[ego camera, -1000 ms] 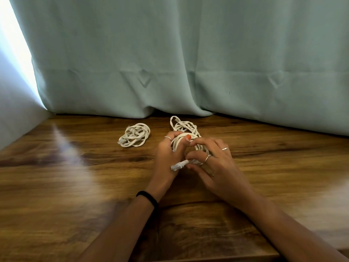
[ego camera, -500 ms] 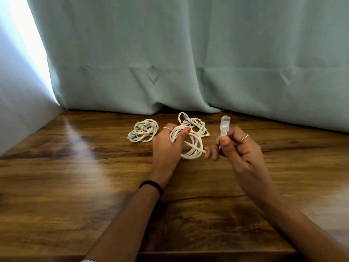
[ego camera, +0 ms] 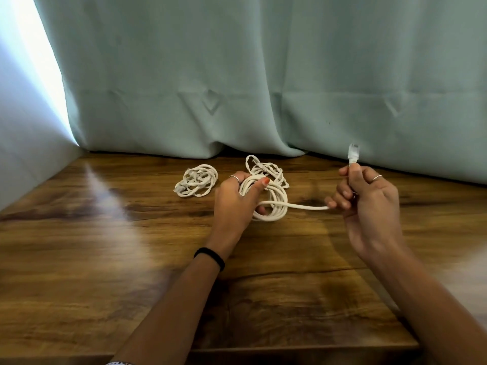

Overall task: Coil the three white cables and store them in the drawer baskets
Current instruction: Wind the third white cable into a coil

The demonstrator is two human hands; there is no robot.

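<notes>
Three white cables lie on the wooden table [ego camera: 131, 259]. My left hand [ego camera: 234, 198] grips a coiled bundle [ego camera: 274, 204] near the table's middle. My right hand [ego camera: 366, 204] holds the same cable's free end, its clear plug [ego camera: 353, 152] sticking up above my fingers. A short stretch of cable [ego camera: 308, 206] runs between the bundle and my right hand. A second loose tangle [ego camera: 266, 168] lies just behind the bundle. A third coiled cable [ego camera: 196, 180] rests to the left, apart from both hands.
A pale green curtain [ego camera: 263, 75] hangs along the table's far edge and touches the wood. A light wall [ego camera: 23, 154] borders the left side. The table's near edge [ego camera: 290, 350] runs below my forearms. No drawer or basket is in view.
My right hand has pulled the cable's plug end out of the bundle and moved it right and upward. My left hand has kept its grip on the bundle.
</notes>
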